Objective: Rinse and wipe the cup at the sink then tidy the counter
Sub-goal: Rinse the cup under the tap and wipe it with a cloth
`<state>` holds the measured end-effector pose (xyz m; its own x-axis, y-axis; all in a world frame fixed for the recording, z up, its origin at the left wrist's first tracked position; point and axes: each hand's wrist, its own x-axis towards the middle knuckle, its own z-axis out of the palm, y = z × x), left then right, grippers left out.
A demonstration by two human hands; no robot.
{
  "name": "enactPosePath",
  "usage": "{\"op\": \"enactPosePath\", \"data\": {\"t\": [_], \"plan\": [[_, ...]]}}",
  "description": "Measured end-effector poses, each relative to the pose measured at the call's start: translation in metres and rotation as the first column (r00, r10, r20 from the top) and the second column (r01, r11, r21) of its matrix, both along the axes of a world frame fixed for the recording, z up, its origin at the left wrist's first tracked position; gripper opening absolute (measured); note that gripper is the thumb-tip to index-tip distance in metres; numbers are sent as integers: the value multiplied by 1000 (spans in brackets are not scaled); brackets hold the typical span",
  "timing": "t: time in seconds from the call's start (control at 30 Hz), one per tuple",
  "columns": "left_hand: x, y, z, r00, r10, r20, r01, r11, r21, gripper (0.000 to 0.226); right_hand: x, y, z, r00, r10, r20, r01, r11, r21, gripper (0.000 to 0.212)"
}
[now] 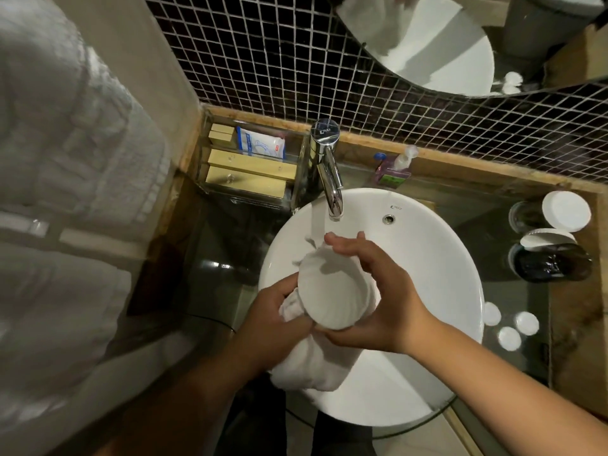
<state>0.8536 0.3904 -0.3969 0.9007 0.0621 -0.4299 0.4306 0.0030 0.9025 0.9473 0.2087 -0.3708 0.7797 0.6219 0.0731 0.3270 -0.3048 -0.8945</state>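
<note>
Between right hand (378,291) fingers and thumb: cup (335,291), gripped over the sink (444,258) so drips land in the basin, left hand (273,311) fingers curled round the towel (309,370) bunched against it, probably wiping.

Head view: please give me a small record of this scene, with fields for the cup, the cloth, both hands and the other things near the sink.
cup: held above the sink, mouth toward the camera, lined with cloth
cloth: white, pushed into the cup, the rest hanging below
left hand: grips the cloth beside the cup
right hand: curled round the cup from the right
faucet: chrome, behind the hands; running water cannot be told
left of the sink: clear organizer with boxes
right of the sink: soap bottle, lidded glasses
</note>
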Motion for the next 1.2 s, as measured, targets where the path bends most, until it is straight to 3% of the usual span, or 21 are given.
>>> {"op": "enactPosePath", "data": {"t": [0.2,0.33,0.43,0.57,0.67,0.73,0.8,0.9,1.0,1.07,1.17,1.2], "plan": [[18,10,1,996,-77,41,76,996,41,63,18,-8,7,999,49,-12,-50,994,-100,90],[25,11,7,984,-174,35,165,968,190,62,26,-12,10,993,101,61,-81,959,-270,102],[28,12,12,967,-253,26,225,897,380,67,28,-14,8,987,118,105,-65,912,-405,108],[25,7,16,968,-252,4,234,904,358,74,26,-13,1,994,60,89,-16,903,-430,101],[20,2,19,935,-348,74,278,843,460,86,25,-17,-6,997,22,72,10,906,-423,96],[19,-7,24,894,-432,116,282,745,604,96,23,-20,-9,999,-21,45,36,923,-384,94],[21,-21,30,850,-512,124,223,562,796,101,18,-22,-12,996,-85,-25,71,938,-340,95],[23,-44,36,791,-608,65,180,333,926,82,5,-26,-22,961,-236,-142,192,944,-270,98],[22,-55,39,734,-678,-42,255,217,942,79,-11,-24,-32,879,-386,-281,306,908,-288,92],[23,-56,41,713,-696,-84,262,153,953,80,-16,-26,-39,859,-387,-335,316,916,-248,76],[25,-47,37,702,-704,-111,259,108,960,80,-20,-23,-42,877,-367,-311,312,926,-214,105],[25,-42,34,699,-704,-123,274,106,956,79,-21,-22,-42,874,-377,-306,324,922,-210,105]]}}
